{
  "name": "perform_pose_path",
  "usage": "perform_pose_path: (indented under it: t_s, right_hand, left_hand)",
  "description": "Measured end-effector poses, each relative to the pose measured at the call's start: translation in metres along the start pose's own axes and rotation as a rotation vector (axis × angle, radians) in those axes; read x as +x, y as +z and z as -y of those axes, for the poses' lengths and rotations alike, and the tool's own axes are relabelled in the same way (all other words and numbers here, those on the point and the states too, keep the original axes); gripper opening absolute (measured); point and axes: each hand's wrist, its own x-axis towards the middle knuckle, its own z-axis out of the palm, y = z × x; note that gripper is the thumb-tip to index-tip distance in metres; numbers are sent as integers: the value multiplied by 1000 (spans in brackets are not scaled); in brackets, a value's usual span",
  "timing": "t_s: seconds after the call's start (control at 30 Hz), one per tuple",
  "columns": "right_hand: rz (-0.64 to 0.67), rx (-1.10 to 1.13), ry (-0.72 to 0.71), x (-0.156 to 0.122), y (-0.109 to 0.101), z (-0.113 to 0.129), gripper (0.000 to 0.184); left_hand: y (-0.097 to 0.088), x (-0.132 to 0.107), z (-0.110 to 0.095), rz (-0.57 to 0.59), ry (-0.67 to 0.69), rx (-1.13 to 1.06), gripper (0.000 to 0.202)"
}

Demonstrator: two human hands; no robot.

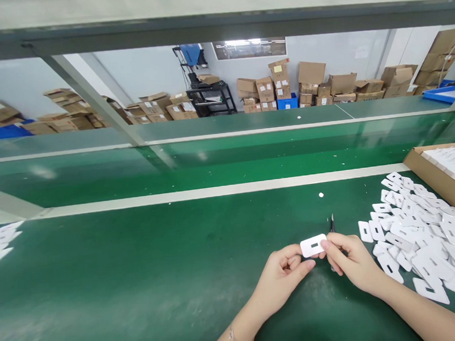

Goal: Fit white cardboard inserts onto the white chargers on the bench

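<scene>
A small white plate [309, 247] with rounded corners and a dark rectangular slot is pinched at its right end by my right hand [350, 260], thumb on top. My left hand [284, 278] is at the plate's left end, its index fingertip touching the edge; the thumb stays apart below it, other fingers curled. Behind my right fingers shows a slim pointed tool [332, 224] with a metal tip and dark body. Most of it is covered, so I cannot tell whether it is held or lies on the table. To the right spreads a heap of similar white plates [422, 229].
A cardboard box [442, 186] with white pieces stands at the right, past the heap. More white pieces [1, 243] lie at the far left. A pale rail [213, 192] crosses the green table [140, 259]; frame posts [90, 99] rise beyond. Cartons [279, 81] line the wall.
</scene>
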Motion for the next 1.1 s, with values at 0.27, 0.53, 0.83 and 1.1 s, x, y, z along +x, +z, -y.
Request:
perform_pose_path:
  t_s: [0.27, 0.53, 0.83, 1.1]
  right_hand:
    - [-4, 4, -14, 0, 0, -1, 40]
    - [-3, -6, -4, -1, 1, -1, 39]
    - [-6, -17, 0, -1, 1, -2, 38]
    - [-4, -17, -7, -1, 2, 1, 39]
  left_hand:
    - [0, 2, 0, -24, 16, 1, 49]
    - [0, 1, -2, -58, -15, -21, 49]
    - [2, 0, -2, -59, -28, -18, 49]
    - [1, 0, 0, -66, -22, 13, 48]
